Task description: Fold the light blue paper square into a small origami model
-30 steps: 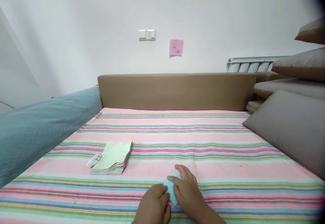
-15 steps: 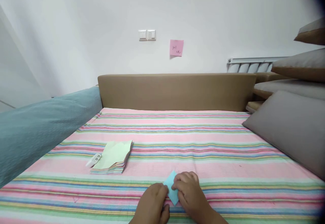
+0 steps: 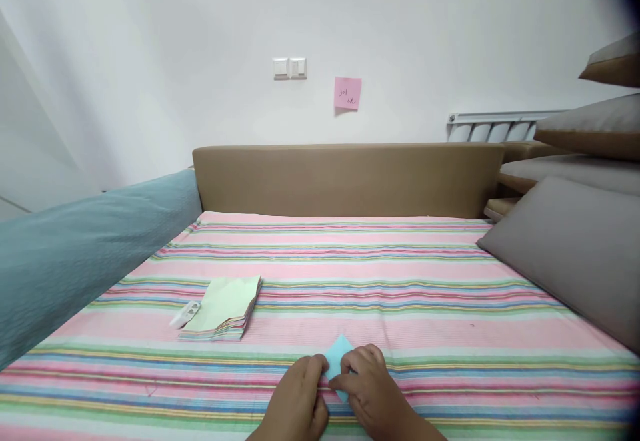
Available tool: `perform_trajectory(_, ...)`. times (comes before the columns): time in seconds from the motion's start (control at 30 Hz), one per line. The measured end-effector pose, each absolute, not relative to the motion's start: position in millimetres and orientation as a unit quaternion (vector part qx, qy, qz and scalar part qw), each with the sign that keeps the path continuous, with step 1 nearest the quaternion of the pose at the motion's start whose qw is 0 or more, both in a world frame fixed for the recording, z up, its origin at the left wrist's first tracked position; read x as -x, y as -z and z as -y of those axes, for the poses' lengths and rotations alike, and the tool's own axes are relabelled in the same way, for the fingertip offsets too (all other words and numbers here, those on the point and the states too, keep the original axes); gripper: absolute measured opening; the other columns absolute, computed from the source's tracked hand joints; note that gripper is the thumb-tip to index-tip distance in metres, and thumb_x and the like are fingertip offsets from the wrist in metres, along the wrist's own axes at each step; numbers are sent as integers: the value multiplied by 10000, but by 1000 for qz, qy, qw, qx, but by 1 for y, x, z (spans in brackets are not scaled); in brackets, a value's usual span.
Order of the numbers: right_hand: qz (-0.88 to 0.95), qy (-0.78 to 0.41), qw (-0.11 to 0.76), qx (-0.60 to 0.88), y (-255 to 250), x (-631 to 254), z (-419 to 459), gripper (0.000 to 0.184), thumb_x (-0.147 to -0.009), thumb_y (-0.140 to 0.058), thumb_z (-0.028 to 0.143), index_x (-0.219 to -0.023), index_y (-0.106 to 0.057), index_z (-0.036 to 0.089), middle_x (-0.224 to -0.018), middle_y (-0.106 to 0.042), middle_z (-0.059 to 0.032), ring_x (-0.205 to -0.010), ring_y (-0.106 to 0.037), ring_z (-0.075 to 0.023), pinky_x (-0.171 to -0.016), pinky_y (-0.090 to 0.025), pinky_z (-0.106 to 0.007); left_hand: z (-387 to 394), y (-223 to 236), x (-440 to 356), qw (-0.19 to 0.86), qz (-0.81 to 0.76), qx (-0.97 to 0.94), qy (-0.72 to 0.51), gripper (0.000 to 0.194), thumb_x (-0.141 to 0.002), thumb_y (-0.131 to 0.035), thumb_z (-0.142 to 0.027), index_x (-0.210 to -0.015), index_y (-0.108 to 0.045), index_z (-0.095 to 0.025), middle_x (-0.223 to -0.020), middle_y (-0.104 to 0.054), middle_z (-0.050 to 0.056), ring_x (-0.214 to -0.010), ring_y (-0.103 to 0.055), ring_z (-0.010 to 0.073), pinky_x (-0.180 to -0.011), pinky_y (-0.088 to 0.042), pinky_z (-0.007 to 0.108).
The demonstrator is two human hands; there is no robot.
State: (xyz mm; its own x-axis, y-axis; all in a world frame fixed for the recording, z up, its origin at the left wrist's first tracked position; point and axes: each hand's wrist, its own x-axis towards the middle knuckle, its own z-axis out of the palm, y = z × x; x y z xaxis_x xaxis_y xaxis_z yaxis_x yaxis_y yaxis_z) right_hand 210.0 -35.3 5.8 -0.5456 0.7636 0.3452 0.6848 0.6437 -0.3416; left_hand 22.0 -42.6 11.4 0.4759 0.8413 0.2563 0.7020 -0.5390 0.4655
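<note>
A small light-blue folded paper lies on the striped cloth near the front, one corner pointing away from me. My left hand is closed at its left corner, with curled fingertips gripping the edge. From the right, my right hand is closed on the paper, and its thumb reaches across the lower half. My fingers hide the right side and part of the bottom of the paper.
A stack of coloured paper sheets, pale green on top, lies to the left beside a white plastic object. Grey cushions pile up at right. A brown backrest and a blue-covered armrest border the striped cloth.
My right thumb has slid left and down across the blue paper. My left hand has shifted slightly to the left, uncovering more of the paper's upper part.
</note>
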Motion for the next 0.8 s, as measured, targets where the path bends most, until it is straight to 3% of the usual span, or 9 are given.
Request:
perform_trajectory(0.4,880,-95,266,382,-7,-220,38,321,-699,-449,35,-840,-627,262,-809,-537,7,-805,-489,-149,-766,-326,-334,42,-11,-23,115,-434,-859,-246,519,-607,-418,10,-1081,-454,-201,-972,-566,58,-881,-543,204,-786,-458,325)
perform_trajectory(0.6,790,-140,311,510,0,-210,35,205,-878,-422,226,-967,-605,254,-856,-581,-13,-837,-512,-170,-774,-332,-327,38,-6,-24,138,-458,-829,-291,383,-687,-429,-26,-1016,-486,-214,-935,-591,43,-864,-559,194,-770,-459,313)
perform_trajectory(0.7,752,-146,318,559,0,-202,31,163,-863,-476,267,-871,-638,275,-805,-596,6,-818,-526,-171,-772,-319,-316,33,-5,-26,155,-477,-802,-324,272,-799,-437,-113,-1048,-482,-214,-916,-626,38,-863,-576,194,-766,-458,319)
perform_trajectory(0.8,716,-145,323,602,-5,-195,26,148,-836,-513,258,-744,-629,256,-718,-600,26,-758,-535,-158,-736,-310,-294,29,-7,-31,166,-514,-776,-326,245,-816,-481,-176,-1058,-495,-212,-835,-655,21,-840,-588,207,-762,-447,342)
